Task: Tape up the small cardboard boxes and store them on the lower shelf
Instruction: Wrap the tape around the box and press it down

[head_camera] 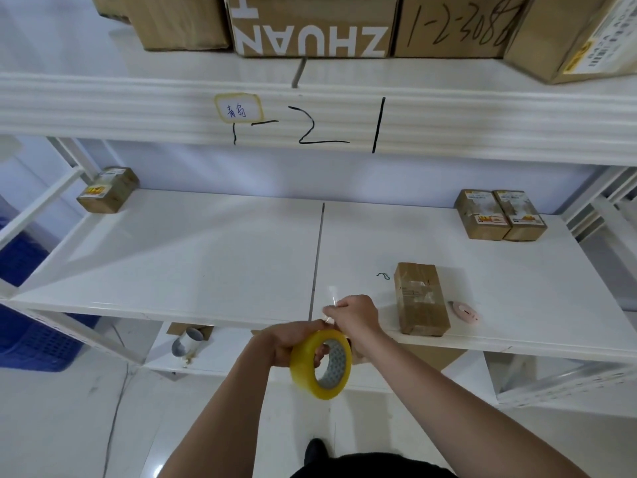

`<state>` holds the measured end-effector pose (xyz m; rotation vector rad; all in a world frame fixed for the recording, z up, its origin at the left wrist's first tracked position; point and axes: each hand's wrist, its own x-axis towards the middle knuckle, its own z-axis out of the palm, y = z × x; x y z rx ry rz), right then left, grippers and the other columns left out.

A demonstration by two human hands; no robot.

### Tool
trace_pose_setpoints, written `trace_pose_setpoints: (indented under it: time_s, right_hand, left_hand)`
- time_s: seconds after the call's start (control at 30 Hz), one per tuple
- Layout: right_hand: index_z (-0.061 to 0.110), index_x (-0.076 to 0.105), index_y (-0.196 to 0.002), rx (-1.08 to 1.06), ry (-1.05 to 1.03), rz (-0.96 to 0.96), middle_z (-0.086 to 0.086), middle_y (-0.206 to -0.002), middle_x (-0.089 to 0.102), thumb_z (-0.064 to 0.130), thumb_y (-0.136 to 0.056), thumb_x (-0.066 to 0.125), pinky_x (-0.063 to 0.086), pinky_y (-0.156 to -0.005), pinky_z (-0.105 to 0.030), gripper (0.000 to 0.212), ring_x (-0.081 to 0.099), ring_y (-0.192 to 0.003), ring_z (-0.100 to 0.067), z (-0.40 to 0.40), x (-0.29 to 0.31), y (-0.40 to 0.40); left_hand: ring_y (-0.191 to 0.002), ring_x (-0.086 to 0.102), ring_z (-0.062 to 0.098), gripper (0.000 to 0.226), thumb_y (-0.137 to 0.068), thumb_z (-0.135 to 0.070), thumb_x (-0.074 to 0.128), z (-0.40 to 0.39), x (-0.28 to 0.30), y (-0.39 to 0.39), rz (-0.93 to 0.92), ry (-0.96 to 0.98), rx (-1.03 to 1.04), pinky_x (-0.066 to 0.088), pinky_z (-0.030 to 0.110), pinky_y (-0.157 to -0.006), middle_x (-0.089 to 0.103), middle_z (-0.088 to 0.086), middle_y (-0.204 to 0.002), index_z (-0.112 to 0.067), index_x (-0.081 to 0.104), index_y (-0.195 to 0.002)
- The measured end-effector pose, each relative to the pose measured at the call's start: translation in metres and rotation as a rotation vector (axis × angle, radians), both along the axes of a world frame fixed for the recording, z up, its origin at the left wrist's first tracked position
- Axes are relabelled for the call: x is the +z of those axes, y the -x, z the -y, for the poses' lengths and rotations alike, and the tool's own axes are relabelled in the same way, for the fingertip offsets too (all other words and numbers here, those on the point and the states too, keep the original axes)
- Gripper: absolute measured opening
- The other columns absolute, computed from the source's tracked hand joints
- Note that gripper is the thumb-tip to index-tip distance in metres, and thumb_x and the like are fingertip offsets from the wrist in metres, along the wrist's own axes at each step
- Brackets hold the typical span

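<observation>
1. White metal shelf board (206, 257), seam down the middle.
2. Small brown cardboard box (421, 298), clear-taped, near front edge right of seam.
3. Pink oval cutter (466, 310) just beside it.
4. Tiny green scrap (382, 276) left of that box.
5. Two labelled small boxes (499, 215) touching, back right.
6. One labelled small box (107, 190), back left corner.

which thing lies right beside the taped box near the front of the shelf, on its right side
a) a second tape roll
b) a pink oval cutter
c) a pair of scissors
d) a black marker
b: a small pink oval cutter lies flat on the white shelf just right of the taped cardboard box; the only tape roll in view is held by the left hand in front of the shelf.
</observation>
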<state>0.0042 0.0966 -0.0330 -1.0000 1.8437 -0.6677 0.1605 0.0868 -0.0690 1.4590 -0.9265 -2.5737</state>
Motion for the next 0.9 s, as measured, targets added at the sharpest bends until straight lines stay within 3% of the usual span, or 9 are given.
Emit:
trace_pose_setpoints:
  time_s: [0.07, 0.13, 0.23, 0.33, 0.43, 0.57, 0.7, 0.8, 0.9]
  right_hand:
    - [0.003, 0.070, -0.083, -0.101, -0.055, 0.267, -0.014, -0.079, 0.074, 0.006, -0.080, 0.082, 0.061, -0.067, -0.033, 0.013, 0.070, -0.067, -0.025, 0.004, 0.010, 0.013]
    - [-0.003, 0.071, -0.094, -0.075, -0.111, 0.399, -0.014, -0.081, 0.076, 0.004, -0.082, 0.082, 0.061, -0.062, -0.031, 0.018, 0.072, -0.066, -0.023, 0.008, 0.020, 0.026]
    - [-0.003, 0.071, -0.099, -0.043, -0.137, 0.441, -0.015, -0.085, 0.078, 0.012, -0.086, 0.081, 0.062, -0.063, -0.033, 0.023, 0.077, -0.073, -0.026, 0.014, 0.031, 0.040]
    - [-0.002, 0.070, -0.094, -0.096, -0.080, 0.413, -0.018, -0.089, 0.077, 0.013, -0.089, 0.078, 0.063, -0.063, -0.035, 0.018, 0.076, -0.074, -0.029, 0.020, 0.037, 0.054]
    - [-0.003, 0.064, -0.092, -0.165, -0.024, 0.487, -0.021, -0.086, 0.072, 0.005, -0.093, 0.070, 0.060, -0.059, -0.030, 0.010, 0.071, -0.069, -0.024, 0.025, 0.042, 0.065]
    - [-0.003, 0.061, -0.094, -0.195, 0.005, 0.522, -0.017, -0.084, 0.068, 0.001, -0.097, 0.064, 0.060, -0.066, -0.029, 0.006, 0.066, -0.072, -0.022, 0.026, 0.056, 0.086]
    - [-0.015, 0.063, -0.105, -0.199, 0.034, 0.531, -0.024, -0.087, 0.069, -0.002, -0.094, 0.067, 0.063, -0.067, -0.034, 0.018, 0.068, -0.071, -0.027, 0.024, 0.071, 0.107]
    - [-0.016, 0.062, -0.111, -0.211, 0.039, 0.521, -0.024, -0.089, 0.069, -0.001, -0.094, 0.066, 0.063, -0.065, -0.032, 0.023, 0.068, -0.072, -0.028, 0.022, 0.076, 0.120]
    - [-0.010, 0.066, -0.103, -0.212, -0.005, 0.514, -0.022, -0.087, 0.070, -0.001, -0.094, 0.067, 0.063, -0.061, -0.030, 0.013, 0.069, -0.073, -0.026, 0.022, 0.080, 0.139]
  left_hand:
    - [-0.063, 0.056, 0.014, 0.036, -0.089, -0.044, 0.070, 0.013, 0.014, -0.002, 0.085, 0.089, -0.106, 0.052, 0.028, -0.065, 0.063, 0.005, -0.078, -0.014, 0.074, -0.108]
    - [-0.069, 0.058, 0.017, 0.037, -0.089, -0.045, 0.069, 0.025, 0.027, -0.002, 0.183, 0.161, -0.222, 0.053, 0.032, -0.072, 0.065, 0.007, -0.086, -0.020, 0.074, -0.116]
    - [-0.080, 0.063, 0.021, 0.056, -0.077, -0.050, 0.077, 0.039, 0.043, 0.003, 0.286, 0.228, -0.321, 0.055, 0.035, -0.081, 0.068, 0.008, -0.098, -0.020, 0.070, -0.124]
    - [-0.100, 0.069, 0.024, 0.040, -0.088, -0.050, 0.070, 0.051, 0.054, 0.013, 0.317, 0.387, -0.382, 0.060, 0.035, -0.083, 0.070, 0.004, -0.117, -0.032, 0.069, -0.123]
    - [-0.112, 0.067, 0.030, 0.049, -0.087, -0.054, 0.071, 0.064, 0.064, 0.021, 0.293, 0.438, -0.327, 0.056, 0.046, -0.098, 0.066, 0.008, -0.127, -0.028, 0.064, -0.127]
    - [-0.105, 0.070, 0.026, 0.060, -0.076, -0.054, 0.079, 0.079, 0.073, 0.029, 0.300, 0.600, -0.252, 0.057, 0.043, -0.096, 0.071, 0.007, -0.118, -0.018, 0.069, -0.122]
    - [-0.096, 0.067, 0.017, 0.041, -0.077, -0.062, 0.077, 0.095, 0.082, 0.037, 0.429, 0.901, -0.334, 0.054, 0.032, -0.083, 0.073, -0.004, -0.100, -0.027, 0.078, -0.099]
    - [-0.086, 0.066, 0.016, 0.038, -0.079, -0.063, 0.075, 0.104, 0.088, 0.053, 0.450, 0.949, -0.380, 0.049, 0.027, -0.072, 0.071, -0.004, -0.085, -0.025, 0.078, -0.084]
    - [-0.082, 0.063, 0.016, 0.040, -0.082, -0.062, 0.072, 0.111, 0.095, 0.068, 0.430, 0.970, -0.359, 0.047, 0.027, -0.069, 0.067, -0.003, -0.083, -0.022, 0.075, -0.079]
